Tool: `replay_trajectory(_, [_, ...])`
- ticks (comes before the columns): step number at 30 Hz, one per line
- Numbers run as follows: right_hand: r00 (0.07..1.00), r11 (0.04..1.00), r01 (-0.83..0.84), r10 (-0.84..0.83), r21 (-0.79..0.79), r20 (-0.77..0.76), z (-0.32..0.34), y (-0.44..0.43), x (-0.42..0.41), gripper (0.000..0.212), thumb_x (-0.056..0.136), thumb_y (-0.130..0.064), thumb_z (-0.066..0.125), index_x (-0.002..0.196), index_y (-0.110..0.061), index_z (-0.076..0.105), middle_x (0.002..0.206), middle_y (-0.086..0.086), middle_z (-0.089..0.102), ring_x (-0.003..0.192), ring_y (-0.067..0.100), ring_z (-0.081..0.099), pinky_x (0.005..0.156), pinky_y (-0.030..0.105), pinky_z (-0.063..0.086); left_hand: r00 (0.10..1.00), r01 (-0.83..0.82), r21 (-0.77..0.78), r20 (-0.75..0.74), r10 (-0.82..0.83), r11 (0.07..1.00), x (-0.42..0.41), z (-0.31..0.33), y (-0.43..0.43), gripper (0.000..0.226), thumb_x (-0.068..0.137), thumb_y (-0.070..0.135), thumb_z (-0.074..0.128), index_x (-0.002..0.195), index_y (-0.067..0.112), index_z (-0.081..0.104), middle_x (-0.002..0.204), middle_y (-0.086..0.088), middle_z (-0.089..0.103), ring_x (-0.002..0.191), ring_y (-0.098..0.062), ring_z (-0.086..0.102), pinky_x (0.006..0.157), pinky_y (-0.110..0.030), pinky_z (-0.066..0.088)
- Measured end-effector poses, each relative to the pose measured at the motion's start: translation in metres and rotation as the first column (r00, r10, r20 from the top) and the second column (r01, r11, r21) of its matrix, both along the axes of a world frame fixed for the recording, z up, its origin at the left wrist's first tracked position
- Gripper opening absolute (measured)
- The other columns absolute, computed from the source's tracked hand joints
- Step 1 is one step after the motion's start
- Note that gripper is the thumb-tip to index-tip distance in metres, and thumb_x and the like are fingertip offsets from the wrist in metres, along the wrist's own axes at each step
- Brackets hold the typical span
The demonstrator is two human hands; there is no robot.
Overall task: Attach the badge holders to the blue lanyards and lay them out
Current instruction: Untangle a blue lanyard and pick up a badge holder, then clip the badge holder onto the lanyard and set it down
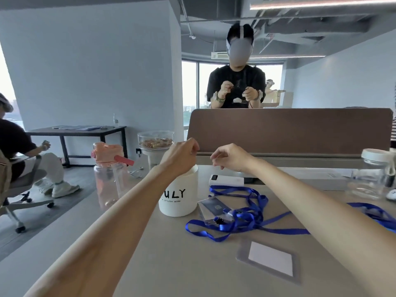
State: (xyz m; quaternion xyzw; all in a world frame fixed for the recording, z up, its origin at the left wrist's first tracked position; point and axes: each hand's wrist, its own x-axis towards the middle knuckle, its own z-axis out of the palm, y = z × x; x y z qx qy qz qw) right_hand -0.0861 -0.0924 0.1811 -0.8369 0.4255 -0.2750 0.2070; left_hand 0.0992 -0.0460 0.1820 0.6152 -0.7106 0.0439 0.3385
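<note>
Nothing was seen to be held by either hand: the left hand and the right hand were raised beyond the mug, fingers curled loosely inward with thumb near fingertips, and whether anything thin was pinched between them could not be told. Both were kept well above the desk and apart from each other.

The blue lanyards were left in a loose tangle on the desk just right of the mug. They were seen as flat, glossy ribbon, looped and crossed over itself, with one strand run out to the right under the right forearm. A second blue lanyard was laid further right of the mug, near the desk's edge. Clear badge holders were found under and among the tangle, touching the ribbon; one showed a dark card inside, and a small black clip was seen at its lower edge. Another holder, grey-framed with a pale insert, was laid flat by itself nearer the viewer than the mug, apart from the ribbon.

A white power bank was placed beyond the tangle, right of the mug.
</note>
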Motion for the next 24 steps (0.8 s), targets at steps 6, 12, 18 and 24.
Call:
replay_trajectory(6, [0.990,0.992,0.127,-0.127,-0.006,-0.055,-0.031,0.016,-0.082,0.011,0.092,-0.018,0.061,0.099,-0.021,0.070,0.094,-0.006,0.069,0.082,0.011,0.064,0.079,0.027,0.051,0.994,0.106,0.048,-0.006,-0.105,0.993,-0.080,-0.040,0.001,0.025,0.087,0.012,0.042,0.103,0.022,0.059,0.102,-0.001,0.068,0.087,-0.025,0.063,0.077,-0.042,0.055])
replay_trajectory(12, [0.945,0.956,0.293,-0.285,0.027,-0.162,-0.090,0.033,-0.172,0.017,0.090,-0.009,0.061,0.101,-0.013,0.072,0.105,0.005,0.070,0.102,0.022,0.064,0.091,0.036,0.052,0.972,0.221,0.216,0.036,-0.234,0.951,-0.164,-0.100,-0.008,0.026,0.089,0.015,0.043,0.108,0.024,0.059,0.112,0.001,0.065,0.097,-0.026,0.061,0.079,-0.038,0.051])
replay_trajectory(18, [0.822,0.869,0.493,-0.479,-0.035,-0.308,-0.130,0.066,-0.280,0.020,0.090,-0.013,0.053,0.102,-0.017,0.068,0.098,-0.002,0.060,0.091,0.019,0.058,0.068,0.026,0.045,0.928,0.343,0.309,0.037,-0.371,0.887,-0.261,-0.135,-0.024,0.030,0.091,0.016,0.042,0.114,0.023,0.060,0.115,-0.002,0.066,0.105,-0.026,0.059,0.087,-0.037,0.050])
replay_trajectory(24, [0.681,0.722,0.676,-0.689,-0.149,-0.247,-0.141,0.076,-0.349,0.029,0.097,-0.017,0.047,0.117,-0.016,0.067,0.125,0.005,0.057,0.115,0.026,0.054,0.092,0.043,0.049,0.874,0.444,0.328,0.046,-0.483,0.834,-0.333,-0.152,-0.036,0.032,0.094,0.017,0.041,0.122,0.018,0.054,0.126,-0.006,0.058,0.111,-0.028,0.055,0.090,-0.037,0.045])
